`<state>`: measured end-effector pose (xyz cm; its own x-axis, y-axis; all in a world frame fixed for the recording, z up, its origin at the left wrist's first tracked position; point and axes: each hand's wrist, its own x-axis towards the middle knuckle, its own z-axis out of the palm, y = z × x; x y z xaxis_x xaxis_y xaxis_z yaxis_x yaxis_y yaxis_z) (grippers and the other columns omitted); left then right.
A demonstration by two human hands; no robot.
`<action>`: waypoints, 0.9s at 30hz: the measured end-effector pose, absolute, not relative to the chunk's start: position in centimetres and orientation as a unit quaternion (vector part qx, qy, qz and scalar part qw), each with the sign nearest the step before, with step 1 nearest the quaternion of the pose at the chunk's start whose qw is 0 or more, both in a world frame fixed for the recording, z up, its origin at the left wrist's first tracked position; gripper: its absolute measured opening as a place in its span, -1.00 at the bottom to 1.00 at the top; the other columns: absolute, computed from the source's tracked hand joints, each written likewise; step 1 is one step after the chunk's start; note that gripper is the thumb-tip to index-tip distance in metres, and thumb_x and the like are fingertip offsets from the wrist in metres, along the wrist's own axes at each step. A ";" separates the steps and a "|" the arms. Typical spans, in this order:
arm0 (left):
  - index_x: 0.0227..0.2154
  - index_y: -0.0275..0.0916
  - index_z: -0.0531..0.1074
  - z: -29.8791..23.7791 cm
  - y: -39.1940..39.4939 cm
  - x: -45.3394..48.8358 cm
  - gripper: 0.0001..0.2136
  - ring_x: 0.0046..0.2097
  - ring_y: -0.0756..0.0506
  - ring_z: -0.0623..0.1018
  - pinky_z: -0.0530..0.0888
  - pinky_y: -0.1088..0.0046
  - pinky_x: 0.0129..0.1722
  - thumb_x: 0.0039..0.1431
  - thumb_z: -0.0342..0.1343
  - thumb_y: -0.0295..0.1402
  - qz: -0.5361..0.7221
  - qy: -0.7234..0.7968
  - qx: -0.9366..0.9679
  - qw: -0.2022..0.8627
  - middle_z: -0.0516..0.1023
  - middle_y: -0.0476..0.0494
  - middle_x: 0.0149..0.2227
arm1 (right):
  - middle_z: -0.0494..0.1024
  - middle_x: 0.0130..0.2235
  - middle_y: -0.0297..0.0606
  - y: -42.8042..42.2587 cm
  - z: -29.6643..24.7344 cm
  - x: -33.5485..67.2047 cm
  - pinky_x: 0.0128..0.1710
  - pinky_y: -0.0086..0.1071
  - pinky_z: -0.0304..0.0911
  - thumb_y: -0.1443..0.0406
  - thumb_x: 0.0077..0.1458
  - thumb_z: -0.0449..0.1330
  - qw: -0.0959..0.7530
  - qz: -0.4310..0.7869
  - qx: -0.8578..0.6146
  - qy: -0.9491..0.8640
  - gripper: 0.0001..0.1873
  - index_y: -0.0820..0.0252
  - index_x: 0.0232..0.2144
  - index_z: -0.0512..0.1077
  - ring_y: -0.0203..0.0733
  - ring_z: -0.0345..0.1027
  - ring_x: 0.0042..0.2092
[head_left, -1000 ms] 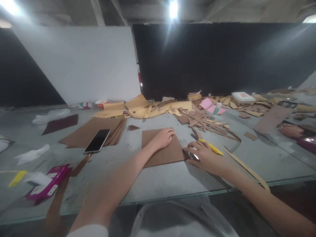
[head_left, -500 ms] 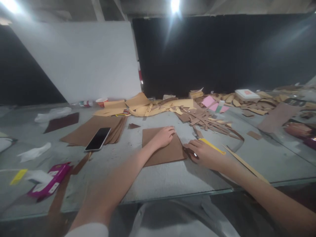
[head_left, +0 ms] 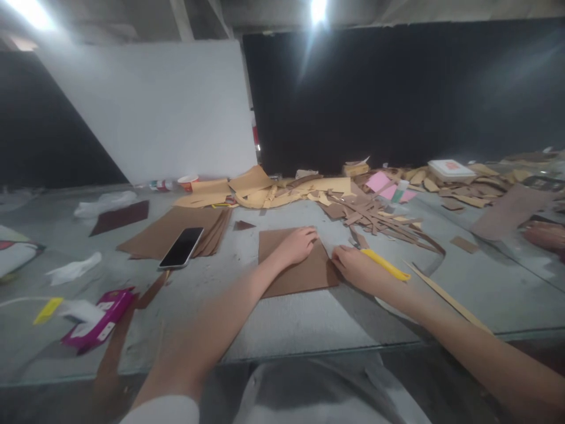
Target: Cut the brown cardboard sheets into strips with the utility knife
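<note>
A brown cardboard square [head_left: 295, 274] lies flat on the grey table [head_left: 309, 321] in front of me. My left hand [head_left: 296, 244] rests palm down on its upper right part, fingers curled loosely on the sheet. My right hand [head_left: 359, 268] sits at the square's right edge, fingers closed around a yellow-handled cutter [head_left: 385, 264] whose handle sticks out to the right. The blade end is hidden under my fingers.
A black phone [head_left: 182, 248] lies on a stack of brown sheets [head_left: 176, 231] to the left. Cardboard strips and scraps [head_left: 375, 218] pile up behind and to the right. A pink box [head_left: 99, 318] sits near the left front edge. Another person's hand [head_left: 545, 235] shows at far right.
My right hand has slid up along the square's right edge with the cutter and closed tighter over it. My left hand stays pressed on the sheet.
</note>
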<state>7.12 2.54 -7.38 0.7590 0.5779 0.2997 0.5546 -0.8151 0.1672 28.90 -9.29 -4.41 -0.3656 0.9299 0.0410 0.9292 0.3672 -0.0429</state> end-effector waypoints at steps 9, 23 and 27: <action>0.22 -0.25 0.57 -7.1 2.3 7.1 -0.60 0.45 -0.21 0.41 0.33 0.14 0.48 0.46 -0.04 -0.49 0.173 0.302 0.937 0.037 0.53 -0.31 0.35 | 0.67 -0.08 0.12 -5.9 -2.8 31.2 -0.09 -0.31 0.25 0.57 0.22 0.13 -0.055 -0.046 -0.627 -0.776 -0.67 0.36 -0.03 0.57 0.02 0.61 -0.02; 0.16 -0.31 0.58 -6.7 1.6 7.0 -0.64 0.41 -0.26 0.45 0.34 0.15 0.46 0.52 0.05 -0.24 0.182 0.305 0.934 0.043 0.56 -0.36 0.29 | 0.66 -0.03 0.28 1.0 -0.4 34.3 -0.02 -0.29 0.28 0.49 0.38 0.07 -0.037 -0.069 -0.687 -0.722 -0.68 0.50 0.02 0.58 0.05 0.61 0.01; 0.22 -0.27 0.54 -6.5 1.4 6.8 -0.52 0.46 -0.30 0.38 0.29 0.12 0.49 0.46 0.15 -0.04 0.162 0.320 0.932 0.055 0.46 -0.36 0.39 | 0.64 -0.01 0.31 2.0 1.4 36.6 0.06 -0.18 0.24 0.46 0.43 -0.05 0.012 -0.121 -0.720 -0.684 -0.58 0.50 0.04 0.58 0.14 0.54 0.07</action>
